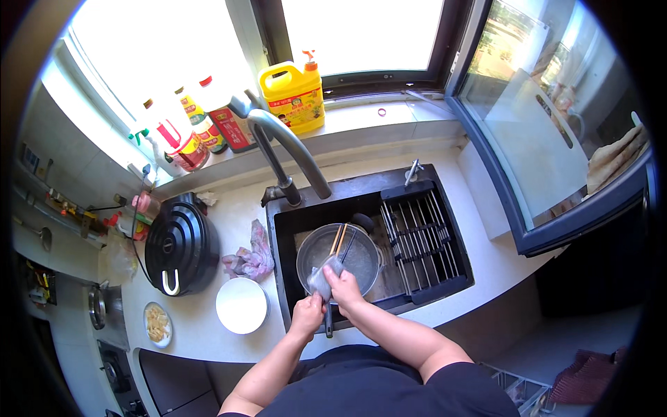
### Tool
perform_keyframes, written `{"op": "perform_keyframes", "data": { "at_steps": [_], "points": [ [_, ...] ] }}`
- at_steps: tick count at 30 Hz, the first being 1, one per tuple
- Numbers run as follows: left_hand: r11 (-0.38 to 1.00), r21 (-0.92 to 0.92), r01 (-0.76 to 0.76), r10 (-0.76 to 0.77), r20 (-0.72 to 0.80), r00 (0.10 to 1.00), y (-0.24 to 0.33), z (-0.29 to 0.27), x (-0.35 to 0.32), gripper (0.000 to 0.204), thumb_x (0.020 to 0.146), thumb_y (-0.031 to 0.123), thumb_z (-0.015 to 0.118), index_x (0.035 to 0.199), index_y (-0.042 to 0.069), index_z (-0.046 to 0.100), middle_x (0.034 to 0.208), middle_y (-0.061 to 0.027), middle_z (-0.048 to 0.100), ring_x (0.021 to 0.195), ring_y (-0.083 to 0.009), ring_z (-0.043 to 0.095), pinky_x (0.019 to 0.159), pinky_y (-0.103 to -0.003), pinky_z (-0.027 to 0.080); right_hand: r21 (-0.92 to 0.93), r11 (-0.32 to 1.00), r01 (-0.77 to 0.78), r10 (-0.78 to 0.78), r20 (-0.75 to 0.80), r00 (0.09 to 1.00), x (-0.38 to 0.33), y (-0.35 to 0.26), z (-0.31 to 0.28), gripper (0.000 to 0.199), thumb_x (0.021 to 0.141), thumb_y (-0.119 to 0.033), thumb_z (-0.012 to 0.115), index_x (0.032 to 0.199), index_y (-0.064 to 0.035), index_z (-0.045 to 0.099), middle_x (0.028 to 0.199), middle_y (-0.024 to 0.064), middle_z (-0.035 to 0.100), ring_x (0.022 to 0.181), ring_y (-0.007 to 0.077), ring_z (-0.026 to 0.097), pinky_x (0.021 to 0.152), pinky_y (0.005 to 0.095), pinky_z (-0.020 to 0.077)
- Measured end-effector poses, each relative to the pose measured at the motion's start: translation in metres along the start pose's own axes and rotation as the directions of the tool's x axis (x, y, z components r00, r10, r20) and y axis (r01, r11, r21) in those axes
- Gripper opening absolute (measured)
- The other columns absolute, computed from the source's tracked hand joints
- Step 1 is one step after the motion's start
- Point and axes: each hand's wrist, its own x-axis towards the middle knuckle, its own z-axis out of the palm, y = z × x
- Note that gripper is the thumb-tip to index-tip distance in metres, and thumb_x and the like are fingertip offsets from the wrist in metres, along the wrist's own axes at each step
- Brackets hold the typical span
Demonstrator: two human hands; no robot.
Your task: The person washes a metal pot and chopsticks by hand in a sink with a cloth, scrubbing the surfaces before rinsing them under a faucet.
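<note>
In the black sink (278, 278) sits a round metal pan (301, 267) with cloudy water in it. My right hand (345, 290) is closed around a crumpled grey cloth (319, 280) over the pan's near rim. Close beside it, my left hand (306, 315) is closed with its thumb against the cloth's lower end. A black handle (328, 325) points toward me between the hands; whether the left fingers also touch it is hidden. Wooden chopsticks (339, 240) and a thin dark stick (349, 244) lean in the pan, their near ends reaching the cloth.
A dark metal rack (422, 240) spans the sink's right side, and a curved faucet (295, 149) arches behind. Left of the sink are white plates (242, 306), a crumpled plastic bag (251, 260), a black appliance (182, 243) and a food dish (158, 325). Bottles line the sill; an open window (517, 208) juts in at right.
</note>
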Motion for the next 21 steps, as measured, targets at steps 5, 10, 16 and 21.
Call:
{"op": "perform_keyframes", "data": {
  "at_steps": [5,10,16,21],
  "points": [
    [0.828,-0.352,0.436,-0.328,0.328,0.886,0.029,-0.006,-0.011,0.05,0.09,0.052,0.037,0.06,0.012,0.038,0.043,0.0039,0.027,0.034,-0.0081,0.025,0.033,-0.023,0.022,0.058,0.995,-0.075,0.08,-0.086,0.993,0.009,-0.011,0.001,0.023,0.09,-0.025,0.052,0.096,-0.0027,0.055,0.085,0.0054,0.06,0.074,0.0135,0.057,0.069,0.0305,0.0473],
    [0.828,-0.423,0.367,-0.28,0.256,0.925,0.021,-0.001,-0.004,0.042,0.093,0.046,0.033,0.073,0.011,0.042,0.053,0.0036,0.035,0.038,-0.007,0.028,0.034,-0.022,0.021,0.145,0.985,-0.092,0.066,0.173,0.983,-0.014,-0.007,0.008,0.013,0.087,-0.007,0.052,0.099,-0.0019,0.052,0.09,0.0075,0.059,0.083,0.0174,0.058,0.075,0.0327,0.0482],
    [0.945,-0.187,0.267,-0.217,0.25,0.944,0.013,-0.001,-0.019,0.037,0.094,0.04,0.035,0.074,0.01,0.043,0.053,0.0032,0.036,0.038,-0.0064,0.028,0.033,-0.022,0.02,0.19,0.976,-0.102,0.118,-0.071,0.99,0.018,-0.022,-0.003,0.011,0.086,-0.006,0.053,0.098,-0.0038,0.054,0.09,0.007,0.06,0.08,0.0187,0.06,0.074,0.0354,0.0503],
    [0.891,-0.185,0.415,-0.325,0.377,0.867,0.009,-0.014,-0.028,0.037,0.092,0.041,0.039,0.074,0.01,0.044,0.046,0.0038,0.032,0.034,-0.0074,0.024,0.033,-0.023,0.02,0.306,0.951,-0.04,0.096,-0.173,0.98,0.053,-0.03,-0.029,0.012,0.087,-0.006,0.052,0.098,-0.0031,0.054,0.089,0.007,0.06,0.08,0.0181,0.06,0.074,0.0333,0.0505]
  ]
}}
